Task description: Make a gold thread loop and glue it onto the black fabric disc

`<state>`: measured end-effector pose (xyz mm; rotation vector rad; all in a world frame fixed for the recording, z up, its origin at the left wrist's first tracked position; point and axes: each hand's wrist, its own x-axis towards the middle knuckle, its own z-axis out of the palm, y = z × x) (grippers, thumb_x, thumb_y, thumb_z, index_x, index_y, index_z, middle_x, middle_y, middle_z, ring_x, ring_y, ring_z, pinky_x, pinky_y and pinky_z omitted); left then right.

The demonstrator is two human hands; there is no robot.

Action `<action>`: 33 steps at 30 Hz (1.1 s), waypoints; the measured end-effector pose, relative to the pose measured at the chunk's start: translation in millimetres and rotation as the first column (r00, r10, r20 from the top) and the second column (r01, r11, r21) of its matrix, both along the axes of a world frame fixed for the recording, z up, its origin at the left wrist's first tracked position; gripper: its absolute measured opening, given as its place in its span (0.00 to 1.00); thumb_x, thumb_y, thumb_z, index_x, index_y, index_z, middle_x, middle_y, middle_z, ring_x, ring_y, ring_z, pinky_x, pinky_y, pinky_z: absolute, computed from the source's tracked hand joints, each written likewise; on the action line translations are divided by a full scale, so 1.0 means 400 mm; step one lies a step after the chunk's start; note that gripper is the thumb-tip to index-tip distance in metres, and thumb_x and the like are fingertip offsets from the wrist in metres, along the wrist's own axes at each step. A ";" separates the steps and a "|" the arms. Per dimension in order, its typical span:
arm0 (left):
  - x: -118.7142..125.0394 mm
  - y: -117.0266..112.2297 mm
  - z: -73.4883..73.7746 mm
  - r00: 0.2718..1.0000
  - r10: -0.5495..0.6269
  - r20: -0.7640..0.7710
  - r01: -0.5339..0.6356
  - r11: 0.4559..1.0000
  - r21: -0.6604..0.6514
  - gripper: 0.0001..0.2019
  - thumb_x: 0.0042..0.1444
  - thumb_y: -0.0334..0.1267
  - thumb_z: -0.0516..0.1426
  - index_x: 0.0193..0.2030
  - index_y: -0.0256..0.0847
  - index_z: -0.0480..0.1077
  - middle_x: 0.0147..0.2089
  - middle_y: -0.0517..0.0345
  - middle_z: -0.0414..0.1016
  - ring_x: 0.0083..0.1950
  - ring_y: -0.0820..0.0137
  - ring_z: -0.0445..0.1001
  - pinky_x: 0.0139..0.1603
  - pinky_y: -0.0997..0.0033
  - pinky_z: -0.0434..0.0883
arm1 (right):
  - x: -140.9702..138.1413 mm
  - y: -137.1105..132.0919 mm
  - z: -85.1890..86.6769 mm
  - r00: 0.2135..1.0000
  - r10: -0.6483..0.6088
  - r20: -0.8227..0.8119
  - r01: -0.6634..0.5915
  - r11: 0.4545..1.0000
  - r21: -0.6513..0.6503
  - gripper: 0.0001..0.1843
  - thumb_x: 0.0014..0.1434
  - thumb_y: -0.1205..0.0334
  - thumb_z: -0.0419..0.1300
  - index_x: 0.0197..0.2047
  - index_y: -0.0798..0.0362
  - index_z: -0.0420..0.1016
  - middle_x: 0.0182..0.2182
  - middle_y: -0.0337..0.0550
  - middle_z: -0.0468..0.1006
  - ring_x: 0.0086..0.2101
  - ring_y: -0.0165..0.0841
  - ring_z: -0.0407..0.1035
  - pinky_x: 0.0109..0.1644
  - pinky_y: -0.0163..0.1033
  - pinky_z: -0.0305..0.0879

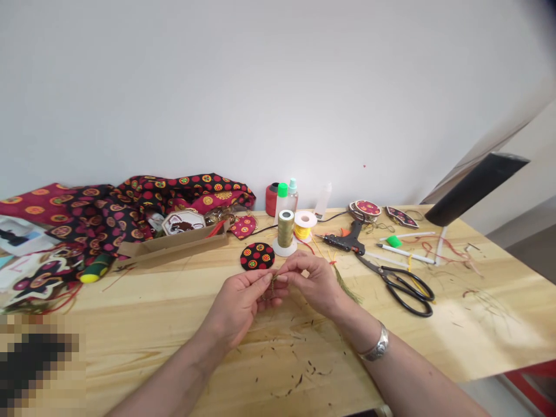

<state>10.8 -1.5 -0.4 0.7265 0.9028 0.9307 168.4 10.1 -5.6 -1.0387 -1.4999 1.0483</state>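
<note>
My left hand [245, 302] and my right hand [311, 282] meet over the middle of the wooden table. Between their fingertips they pinch a thin olive-green cord [273, 284], part of which hangs down over the left fingers. How the cord is looped or knotted is too small to make out. Just behind my hands lies a round black fabric disc [257, 256] with red and yellow flower patterns. A spool of olive thread [285, 230] stands upright beyond them. An olive tassel [345, 282] with a red and yellow tie lies beside my right wrist.
Black-handled scissors [408, 286] and a black glue gun [347, 238] lie to the right, near a white pen [406, 253]. A yellow thread spool [305, 226] and bottles [282, 202] stand at the back. Patterned cloth [143, 202] and a cardboard tray [174, 248] fill the left.
</note>
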 end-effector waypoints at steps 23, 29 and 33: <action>-0.006 -0.005 -0.004 0.896 0.124 -0.425 0.030 0.940 0.339 0.06 0.52 0.38 0.58 0.34 0.39 0.70 0.19 0.68 0.67 0.23 0.78 0.64 0.28 0.77 0.61 | 0.002 -0.004 0.004 0.987 -0.017 0.160 0.020 1.000 -0.013 0.06 0.47 0.67 0.66 0.31 0.53 0.77 0.27 0.38 0.77 0.26 0.27 0.64 0.33 0.34 0.64; -0.003 -0.006 0.002 0.905 0.082 -0.418 0.065 0.943 0.326 0.06 0.54 0.38 0.57 0.32 0.41 0.63 0.17 0.70 0.67 0.22 0.78 0.63 0.28 0.77 0.60 | 0.001 -0.008 0.018 0.994 0.028 0.104 -0.027 1.000 -0.012 0.03 0.47 0.69 0.65 0.27 0.53 0.77 0.26 0.37 0.77 0.27 0.26 0.66 0.34 0.32 0.64; -0.006 -0.011 -0.001 0.936 0.031 -0.349 0.071 0.959 0.273 0.07 0.54 0.39 0.57 0.37 0.38 0.68 0.25 0.62 0.74 0.26 0.76 0.68 0.31 0.75 0.64 | 0.004 -0.011 0.025 0.995 0.031 0.098 -0.025 0.998 -0.063 0.05 0.50 0.72 0.62 0.25 0.54 0.76 0.23 0.36 0.75 0.25 0.26 0.68 0.33 0.32 0.64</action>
